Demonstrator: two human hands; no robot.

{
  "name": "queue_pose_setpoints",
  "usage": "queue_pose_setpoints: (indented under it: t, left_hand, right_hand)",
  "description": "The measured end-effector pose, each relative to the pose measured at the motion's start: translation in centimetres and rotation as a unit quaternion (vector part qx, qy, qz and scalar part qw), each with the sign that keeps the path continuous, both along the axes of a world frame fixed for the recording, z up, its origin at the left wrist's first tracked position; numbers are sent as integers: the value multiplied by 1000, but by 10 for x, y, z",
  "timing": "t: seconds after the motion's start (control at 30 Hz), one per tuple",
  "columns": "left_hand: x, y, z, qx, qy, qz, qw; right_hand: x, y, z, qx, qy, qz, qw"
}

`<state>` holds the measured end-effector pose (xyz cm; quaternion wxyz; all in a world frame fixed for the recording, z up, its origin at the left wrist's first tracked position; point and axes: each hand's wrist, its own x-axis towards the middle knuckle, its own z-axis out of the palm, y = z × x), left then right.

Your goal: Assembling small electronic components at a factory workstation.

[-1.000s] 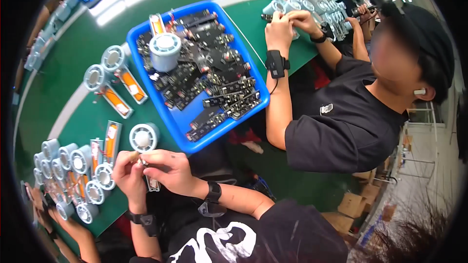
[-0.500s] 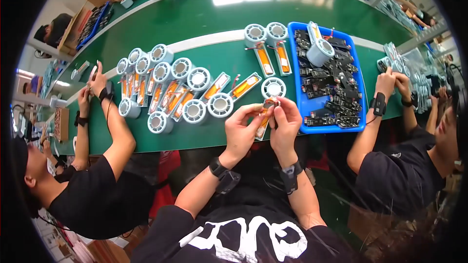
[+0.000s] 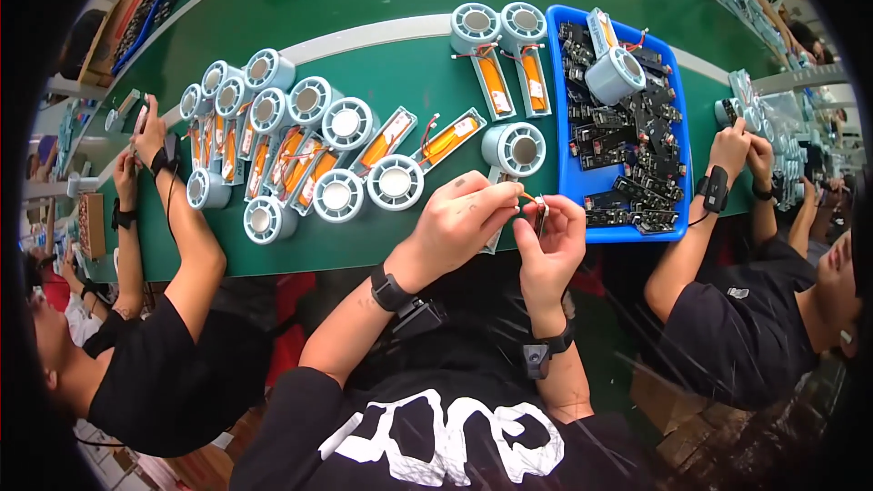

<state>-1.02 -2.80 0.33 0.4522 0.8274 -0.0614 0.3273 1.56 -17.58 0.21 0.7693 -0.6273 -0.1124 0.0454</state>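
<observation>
Directly in front of me on the green table lies a light-blue handheld fan body with a round vented head (image 3: 515, 149), its handle partly hidden behind my fingers. My left hand (image 3: 459, 224) is closed, thumb and fingers pinching a thin reddish wire lead (image 3: 527, 196) above that handle. Close beside it, my right hand (image 3: 553, 244) is closed too, pinching a small dark circuit board (image 3: 542, 218), mostly covered by the fingers. The wire reaches toward the board; whether it is joined there I cannot tell.
To the right, a blue tray (image 3: 627, 235) holds many black circuit boards, with another fan body (image 3: 617, 76) on top. Several fan bodies (image 3: 348, 123) with orange batteries lie left; two more (image 3: 476, 25) stand beyond. Co-workers' arms (image 3: 186, 218) work at both sides.
My hands have drawn apart slightly, the right one turning and moving right with the board. The view has shifted a little, so the table's things sit differently in it.
</observation>
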Motion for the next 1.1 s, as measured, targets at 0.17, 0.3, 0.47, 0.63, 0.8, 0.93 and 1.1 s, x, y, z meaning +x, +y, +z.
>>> queue_pose_setpoints:
  t: [0.17,0.3,0.47,0.63,0.8,0.93,1.1]
  left_hand:
    - [6,4,-3,11,2,-29,1000]
    - [6,9,-2,19,7,-33,999]
    - [-3,12,1,58,2,-10,998]
    - [0,14,4,69,9,18,997]
    - [-5,16,-3,29,54,-13,998]
    - [-6,17,-8,18,33,-33,999]
    - [-5,13,-7,59,19,-15,998]
  right_hand:
    - [10,3,5,-32,63,33,997]
    - [10,6,9,-28,90,29,995]
    - [11,9,4,-31,53,33,998]
    - [18,3,-8,-115,-121,62,984]
    - [21,1,-11,-96,-163,102,977]
    - [15,1,-9,-54,-85,98,990]
    - [1,-16,-11,-118,-14,38,992]
